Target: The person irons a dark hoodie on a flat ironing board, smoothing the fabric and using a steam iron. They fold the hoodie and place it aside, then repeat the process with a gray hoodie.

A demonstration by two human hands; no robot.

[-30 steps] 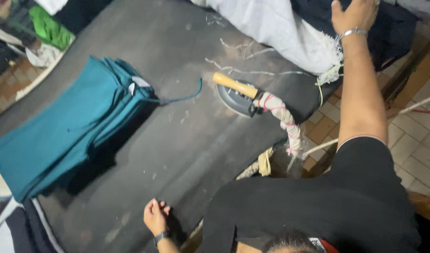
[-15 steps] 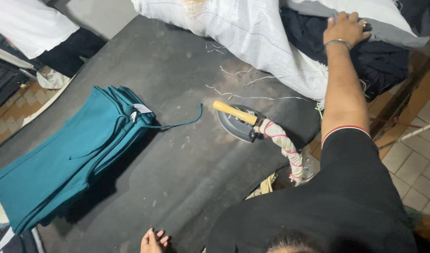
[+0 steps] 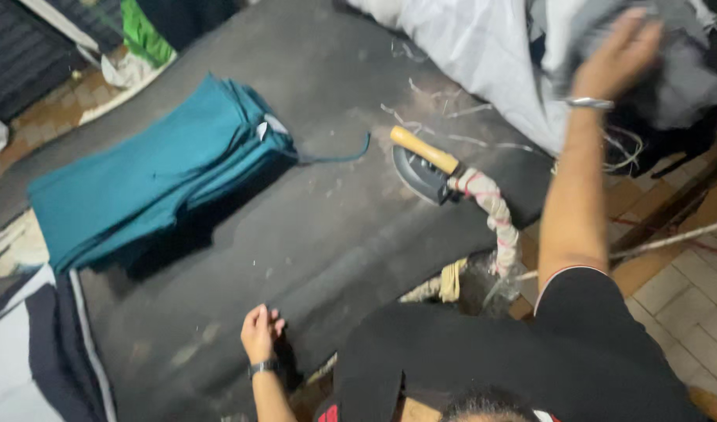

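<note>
At the far left, a folded stack of teal cloth (image 3: pixel 155 184) lies flat on the dark, felt-like tabletop (image 3: pixel 327 234), its layers neatly squared and a thin teal cord trailing off its right corner. Near the bottom edge, the left hand (image 3: pixel 260 332) rests on the tabletop with its grip loosely curled, fingers bent against the dark surface and holding nothing; a band sits on its wrist. It lies well apart from the teal stack. Further right, a dark metal iron (image 3: pixel 423 173) with a smooth wooden handle sits on the tabletop, its cable wrapped in pale rag strips that hang over the edge. At the upper right, the right hand (image 3: pixel 616 55), a metal bangle on its wrist, reaches up into a soft, crumpled grey garment (image 3: pixel 679 74) heaped on a white sack (image 3: pixel 483 62). Its grip is blurred, fingers pressed into the grey fabric; whether they pinch it cannot be told.
</note>
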